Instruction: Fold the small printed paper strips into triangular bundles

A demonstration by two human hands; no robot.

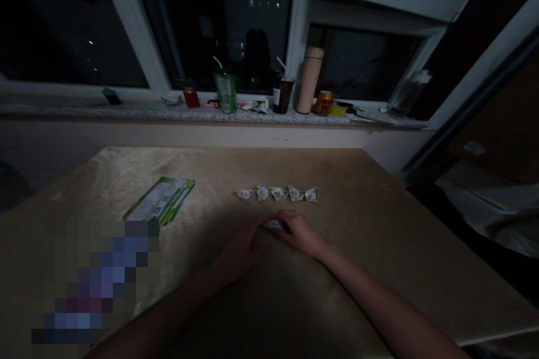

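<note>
The small slip (274, 225), nearer the person than the folded packets (278, 194), looks light and creasable, best pinched by its edges, where left hand (246, 240) and right hand (301, 234) curl their fingers, clamped or not I can't tell

"Where does the head view look from?"

"From the wearer's head, at the near side of a table under a tan, faintly shiny cloth (370, 224)."

"Facing which way?"

"Forward and down: bare forearms (370, 291) rise from the bottom edge, and a speckled grey stone windowsill (147, 114) crosses above centre."

"How near?"

"Close over the table, which fills most of the lower half; white-framed windows (300, 22) stand farther off, across the top."
</note>
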